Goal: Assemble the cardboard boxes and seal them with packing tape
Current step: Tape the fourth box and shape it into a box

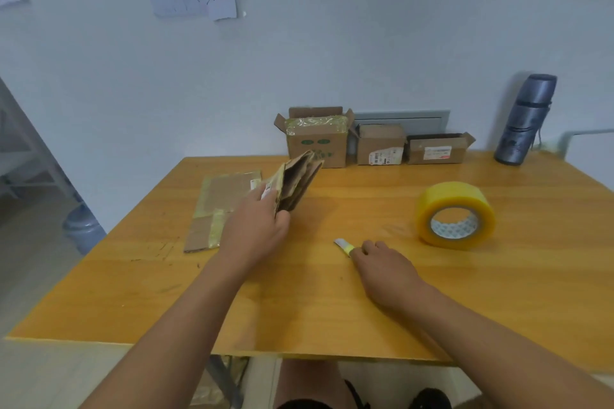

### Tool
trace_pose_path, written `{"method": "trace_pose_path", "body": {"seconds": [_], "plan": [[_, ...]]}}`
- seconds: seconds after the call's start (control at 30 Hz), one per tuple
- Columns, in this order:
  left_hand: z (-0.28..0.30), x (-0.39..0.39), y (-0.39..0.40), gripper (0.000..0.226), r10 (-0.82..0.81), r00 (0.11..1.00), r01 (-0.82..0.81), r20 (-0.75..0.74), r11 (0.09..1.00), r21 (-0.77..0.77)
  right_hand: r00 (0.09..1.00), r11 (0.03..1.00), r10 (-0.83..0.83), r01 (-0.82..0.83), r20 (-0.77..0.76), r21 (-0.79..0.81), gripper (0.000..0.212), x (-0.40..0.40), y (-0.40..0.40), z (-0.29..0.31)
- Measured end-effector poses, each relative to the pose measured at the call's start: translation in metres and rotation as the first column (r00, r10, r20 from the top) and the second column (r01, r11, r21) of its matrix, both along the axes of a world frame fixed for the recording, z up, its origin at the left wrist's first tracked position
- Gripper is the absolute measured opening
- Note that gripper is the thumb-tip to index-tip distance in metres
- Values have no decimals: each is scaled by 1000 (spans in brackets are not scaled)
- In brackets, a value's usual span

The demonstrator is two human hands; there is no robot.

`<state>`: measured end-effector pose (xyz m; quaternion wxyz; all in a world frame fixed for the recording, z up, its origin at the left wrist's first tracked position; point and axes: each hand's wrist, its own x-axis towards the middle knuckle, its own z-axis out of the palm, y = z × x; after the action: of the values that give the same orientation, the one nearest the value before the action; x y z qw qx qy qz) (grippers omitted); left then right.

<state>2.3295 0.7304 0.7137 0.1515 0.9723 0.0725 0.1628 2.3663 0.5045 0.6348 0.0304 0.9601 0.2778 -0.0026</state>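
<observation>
The left hand (255, 226) is gripping a flattened box (299, 181) by its near end, with the thumb on the right side and the fingers curled round the left side. The box is standing tilted above the table (299, 309), its far end pointing toward the wall, and it is not lying on the wood.

The right hand (382, 262) is resting on the table with the fingers curled. It is holding a small cutter (344, 245); a pale yellow part and a grey tip are sticking out to the left of the fingers and are lying close to the table.

Another flat box (219, 206), with yellowish tape on it, is lying on the table just left of the left hand.

A roll of tape (455, 214) is standing on its edge to the right, well apart from both hands, with its hole facing the camera.

Three boxes are standing in a row at the far edge against the wall: a tall box (317, 139) with open flaps and shiny tape on top, a middle box (380, 144) with a label, and a low box (437, 149) with a white label. A grey flask (526, 119) is standing at the far right corner.

Under the near edge, the knees of the person are showing.
</observation>
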Motion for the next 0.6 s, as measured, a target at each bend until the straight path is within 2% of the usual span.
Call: {"method": "trace_pose_path", "body": {"seconds": [0.1,0.23,0.37,0.47,0.53,0.6], "plan": [[3,4,-14,42,-2,999,4,-35,999,45,999,999,32,-32,-22,-23,41,-4,-17,7],[-2,8,-25,29,39,992,-24,-118,992,125,999,992,31,-35,-39,-122,40,-9,-37,19],[-21,15,-31,40,12,974,4,-227,997,72,998,988,-27,18,-58,-152,35,-12,-38,26],[-36,22,-32,35,30,952,-10,-304,998,68,995,998,-60,59,-81,-10,34,-4,-19,30],[-46,26,-30,48,12,934,14,-356,997,71,983,979,-86,113,-165,168,41,8,2,33],[-49,28,-25,61,-42,927,27,-372,999,-46,954,932,-99,188,-282,310,52,26,27,34]]}}
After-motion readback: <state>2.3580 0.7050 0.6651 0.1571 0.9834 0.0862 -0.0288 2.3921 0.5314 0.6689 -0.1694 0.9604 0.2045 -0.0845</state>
